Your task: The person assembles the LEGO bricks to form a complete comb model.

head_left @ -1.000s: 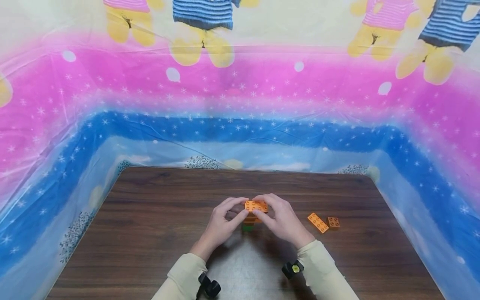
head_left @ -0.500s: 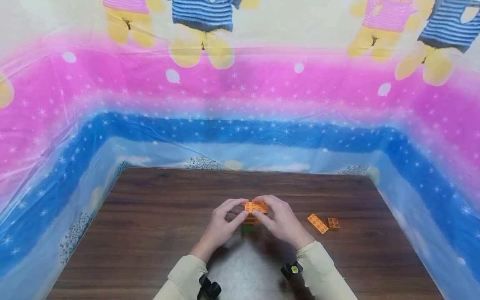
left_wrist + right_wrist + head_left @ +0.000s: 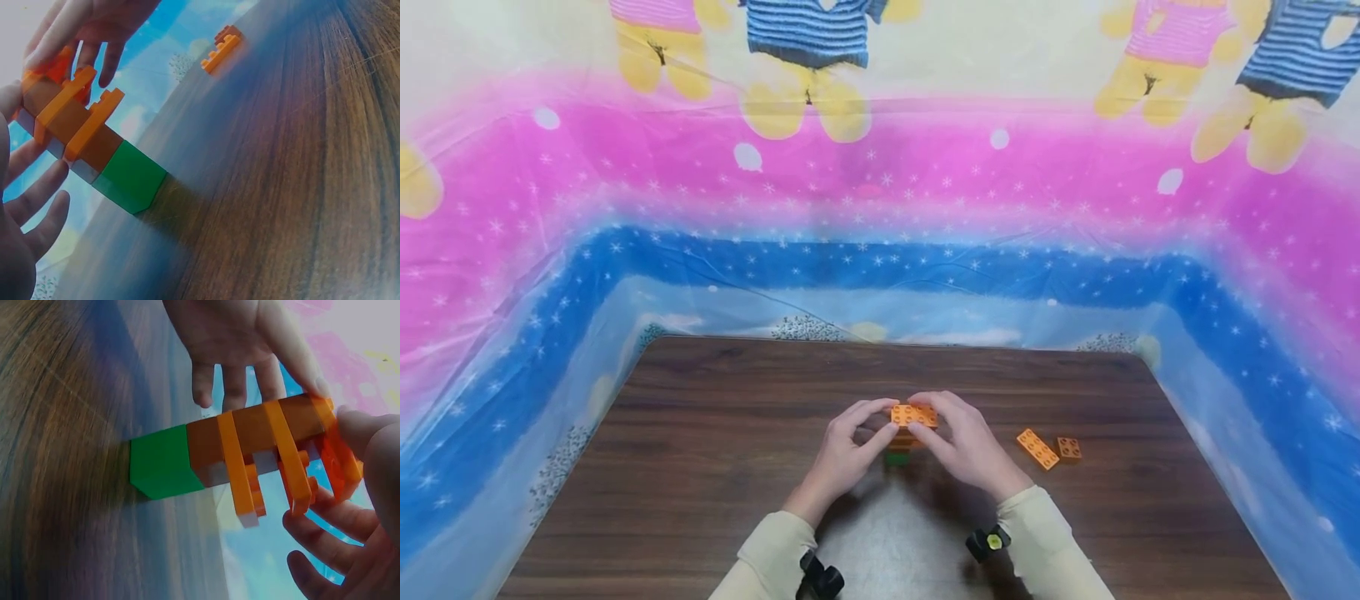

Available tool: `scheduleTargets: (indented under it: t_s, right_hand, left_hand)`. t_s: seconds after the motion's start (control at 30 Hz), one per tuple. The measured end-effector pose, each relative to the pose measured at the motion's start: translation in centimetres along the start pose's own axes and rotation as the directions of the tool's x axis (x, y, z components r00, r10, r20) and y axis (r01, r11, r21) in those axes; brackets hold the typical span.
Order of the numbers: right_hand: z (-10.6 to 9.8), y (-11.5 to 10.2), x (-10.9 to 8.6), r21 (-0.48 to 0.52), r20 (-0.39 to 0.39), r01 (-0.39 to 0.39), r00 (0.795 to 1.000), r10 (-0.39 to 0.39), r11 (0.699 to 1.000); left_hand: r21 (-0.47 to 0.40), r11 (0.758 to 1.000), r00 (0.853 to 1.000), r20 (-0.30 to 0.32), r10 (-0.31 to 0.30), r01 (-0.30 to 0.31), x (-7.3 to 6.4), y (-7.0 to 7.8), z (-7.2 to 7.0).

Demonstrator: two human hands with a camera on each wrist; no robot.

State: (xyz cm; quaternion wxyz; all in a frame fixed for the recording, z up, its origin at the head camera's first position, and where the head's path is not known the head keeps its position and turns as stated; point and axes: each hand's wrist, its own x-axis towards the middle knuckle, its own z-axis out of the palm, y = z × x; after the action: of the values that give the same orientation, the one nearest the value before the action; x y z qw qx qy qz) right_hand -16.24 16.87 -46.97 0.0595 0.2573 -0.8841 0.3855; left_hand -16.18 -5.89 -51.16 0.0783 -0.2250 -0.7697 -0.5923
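A tower of toy building bricks stands upright on the table, with a green brick at its foot. Above that, brown bricks alternate with flat orange bricks whose studded ends stick out to one side. The topmost flat orange brick shows its studs upward in the head view. My left hand pinches its left end between thumb and fingers. At the other end, my right hand pinches the same brick, thumb in front and fingers behind. The head view hides much of the tower below the hands.
To the right of the hands lie a loose flat orange brick and a small brown brick, side by side on the dark wooden table. A printed cloth hangs behind and around the table.
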Motion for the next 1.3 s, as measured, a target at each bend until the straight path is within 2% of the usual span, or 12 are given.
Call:
scheduleTargets:
  t_s: [0.37, 0.6, 0.8, 0.93, 1.03, 1.3]
  right_hand:
    - [-1.9, 2.7, -1.8, -0.04, -0.084, -0.039, 0.996, 0.036, 0.998]
    - [-4.3, 5.6, -3.5, -0.164, -0.173, -0.077, 0.984, 0.048, 0.984]
    - [-6.8, 8.3, -5.4, -0.206, -0.195, -0.209, 0.966, 0.169, 0.956]
    - [-8.0, 9.7, -6.9, -0.24, -0.202, -0.284, 0.95, 0.239, 0.928]
    - [-8.7, 10.6, -8.0, -0.256, -0.211, -0.321, 0.939, 0.271, 0.912]
    - [-9.4, 11.9, -10.0, -0.265, -0.199, -0.371, 0.924, 0.326, 0.89]
  left_hand:
    - [-0.018, 1.0, 1.0, -0.004, -0.013, 0.013, -0.1, 0.0, 0.1]
    - [-0.02, 1.0, 1.0, 0.001, -0.019, 0.019, -0.1, 0.0, 0.2]
    - [-0.03, 1.0, 1.0, -0.005, 0.004, -0.004, 0.0, -0.1, 0.2]
    - [-0.021, 1.0, 1.0, -0.003, -0.014, 0.014, 0.0, -0.1, 0.2]
    - [-0.016, 0.999, 1.0, -0.001, -0.028, 0.028, 0.0, -0.1, 0.1]
    - [-0.016, 1.0, 1.0, -0.005, -0.013, 0.013, 0.0, -0.1, 0.1]
